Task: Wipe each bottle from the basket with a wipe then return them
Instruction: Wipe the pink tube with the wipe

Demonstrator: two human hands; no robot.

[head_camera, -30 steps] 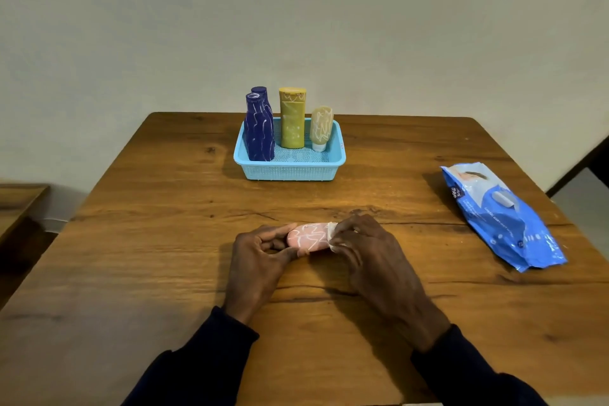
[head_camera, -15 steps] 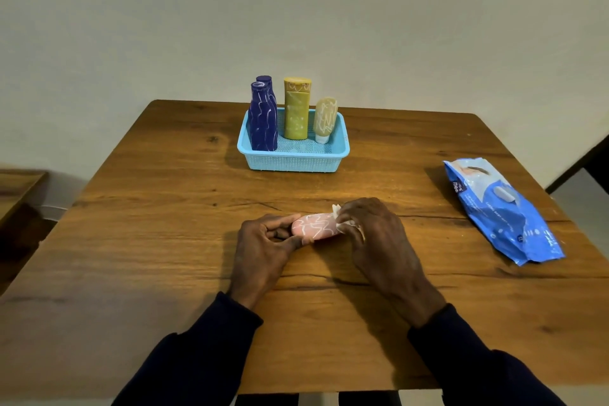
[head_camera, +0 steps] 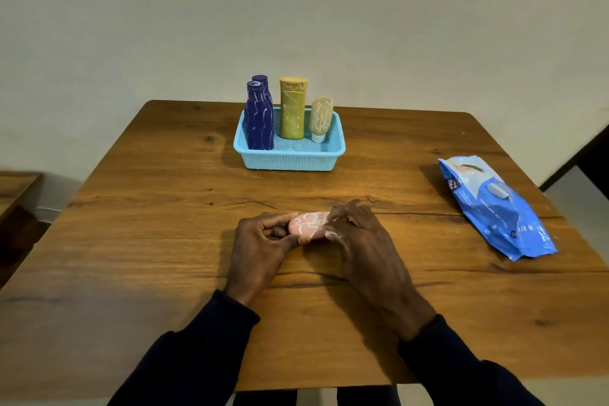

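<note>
Bottle [head_camera: 309,224] lies crosswise at frame centre: left hand [head_camera: 260,241] pinches its left end, right hand [head_camera: 359,241] clutches a wipe [head_camera: 331,234] against its right end; basket [head_camera: 290,161] sits straight above.

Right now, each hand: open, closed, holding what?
Left hand: closed, gripping one end of the pink plastic bottle with white squiggles.
Right hand: closed, pinching a white wipe against that bottle.

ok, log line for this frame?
phase: wiping | left hand holds pink bottle | right hand presses wipe on it | basket: four bottles
</note>
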